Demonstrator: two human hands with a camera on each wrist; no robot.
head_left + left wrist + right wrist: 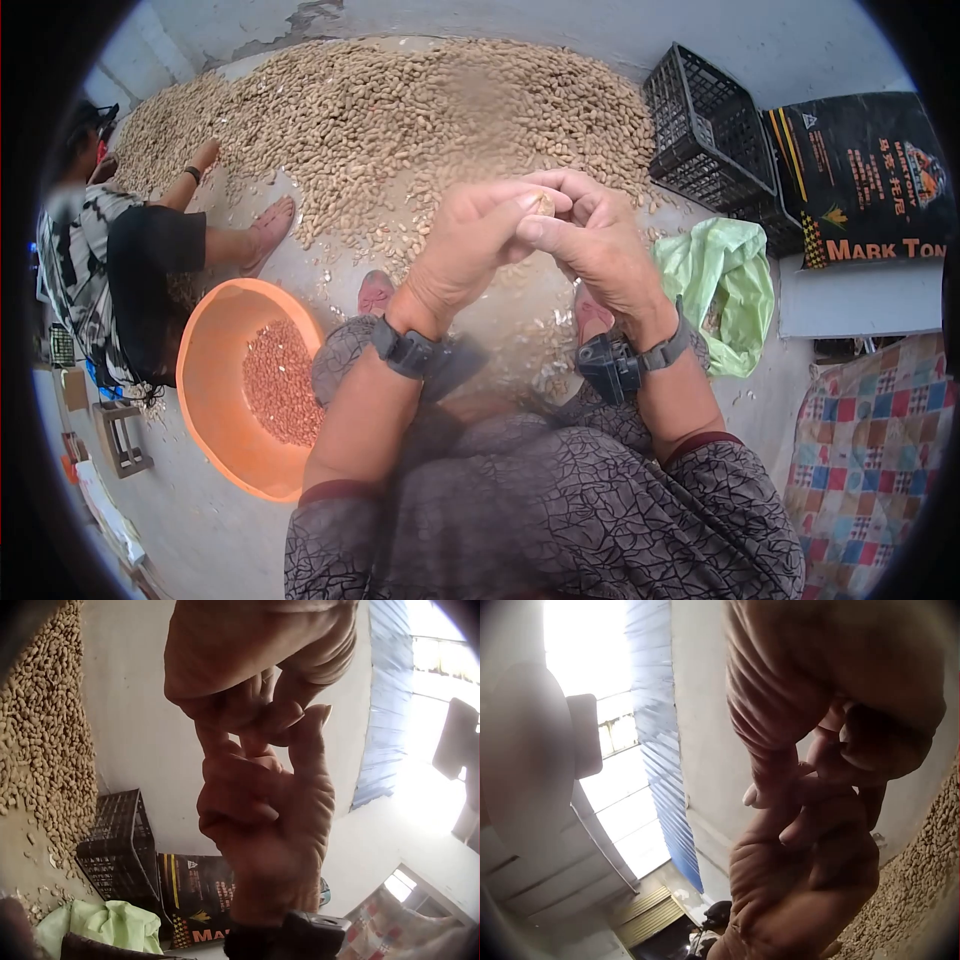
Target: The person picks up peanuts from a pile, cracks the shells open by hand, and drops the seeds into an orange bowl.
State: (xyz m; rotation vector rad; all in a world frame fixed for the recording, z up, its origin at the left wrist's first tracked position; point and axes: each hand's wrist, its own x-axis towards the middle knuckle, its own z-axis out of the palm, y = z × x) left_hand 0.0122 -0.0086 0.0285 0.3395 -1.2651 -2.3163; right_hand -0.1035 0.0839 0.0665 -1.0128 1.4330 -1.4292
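Note:
In the head view, both hands meet in front of the lap around one peanut in its pale shell [544, 205]. My left hand [472, 232] pinches it from the left, thumb on the near side. From the other side, my right hand [603, 232] grips it between thumb and curled fingers. The fingertips of the two hands touch, and in both wrist views they hide the peanut. Below and beyond the hands, a large heap of unshelled peanuts [380, 130] spreads over the floor. An orange basin [215, 375] of shelled red peanuts [285, 385] stands left of the legs.
A green plastic bag [735, 300] slumps right of the knees. Black crates [705, 140] and a dark printed sack [860, 180] stand behind it. Another person [150, 240] sits at the left, a hand at the heap. Patchwork cloth [870, 460] lies at lower right.

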